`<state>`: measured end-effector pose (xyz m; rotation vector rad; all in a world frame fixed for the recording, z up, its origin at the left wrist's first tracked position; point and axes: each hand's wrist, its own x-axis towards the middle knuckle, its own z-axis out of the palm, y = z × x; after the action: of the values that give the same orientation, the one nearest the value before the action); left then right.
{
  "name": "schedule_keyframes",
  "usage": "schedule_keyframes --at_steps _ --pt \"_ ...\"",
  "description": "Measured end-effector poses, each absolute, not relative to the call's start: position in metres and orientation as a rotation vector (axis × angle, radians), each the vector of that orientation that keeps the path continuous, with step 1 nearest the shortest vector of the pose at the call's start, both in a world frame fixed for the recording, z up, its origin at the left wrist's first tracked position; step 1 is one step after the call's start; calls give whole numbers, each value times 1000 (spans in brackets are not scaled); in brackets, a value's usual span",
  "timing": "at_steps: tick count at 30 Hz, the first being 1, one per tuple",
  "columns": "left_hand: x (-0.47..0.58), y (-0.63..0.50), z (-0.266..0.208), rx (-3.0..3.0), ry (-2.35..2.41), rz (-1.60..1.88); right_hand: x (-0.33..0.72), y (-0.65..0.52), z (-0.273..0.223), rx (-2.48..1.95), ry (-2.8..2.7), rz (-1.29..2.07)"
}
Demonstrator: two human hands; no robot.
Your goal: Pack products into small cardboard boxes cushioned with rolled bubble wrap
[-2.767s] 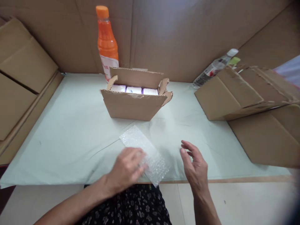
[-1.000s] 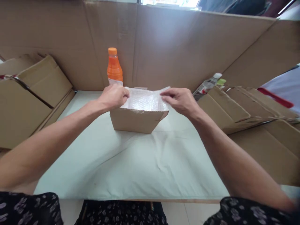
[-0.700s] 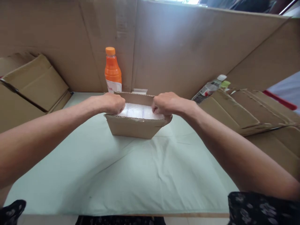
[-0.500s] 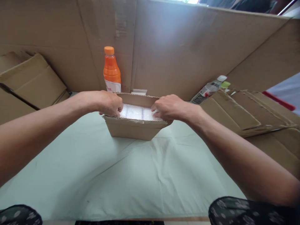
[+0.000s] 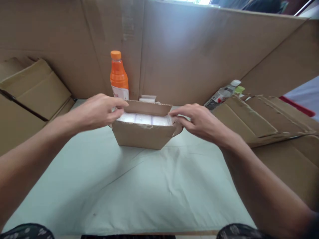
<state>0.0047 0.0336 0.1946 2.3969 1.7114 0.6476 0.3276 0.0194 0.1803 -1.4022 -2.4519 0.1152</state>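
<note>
A small cardboard box [image 5: 141, 136] stands with its top open on the pale green cloth. White, plastic-wrapped contents [image 5: 142, 119] fill it to near the rim; their kind I cannot make out. At the box's left end is my left hand [image 5: 103, 109], fingers and thumb apart over the rim. My right hand [image 5: 195, 118] is at the right end, its fingers spread around the corner near a side flap [image 5: 177, 128]. Neither hand visibly holds anything.
An orange drink bottle [image 5: 119, 78] stands behind the box against a tall cardboard wall [image 5: 189, 49]. Larger cardboard boxes are at left [image 5: 37, 86] and right [image 5: 251, 116]. A clear bottle [image 5: 221, 94] leans behind the right one. Green cloth [image 5: 139, 192] covers the surface.
Both hands have come up out of the box and moved outward, the left to the left and the right to the right. The white contents are more exposed; the box stays put.
</note>
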Motion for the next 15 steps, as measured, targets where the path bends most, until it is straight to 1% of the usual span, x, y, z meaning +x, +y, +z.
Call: schedule_keyframes --at_steps 2,4,8,10,12,15 --pt "-6 3 178 2277 1814 950 349 -11 161 -1433 -2161 28" --pt "-13 -21 148 1989 1893 1154 360 -34 132 -1513 -1975 137" --pt "-10 -25 77 1623 1661 1006 336 -36 73 -1625 -1864 553" --pt "0 -11 55 1528 1556 1041 314 -20 58 -1662 -1823 648" --pt "12 0 48 1480 1497 1136 300 -8 56 -1680 -1792 644" --pt "34 -5 50 1448 1427 1239 309 -14 64 -1704 -1742 595"
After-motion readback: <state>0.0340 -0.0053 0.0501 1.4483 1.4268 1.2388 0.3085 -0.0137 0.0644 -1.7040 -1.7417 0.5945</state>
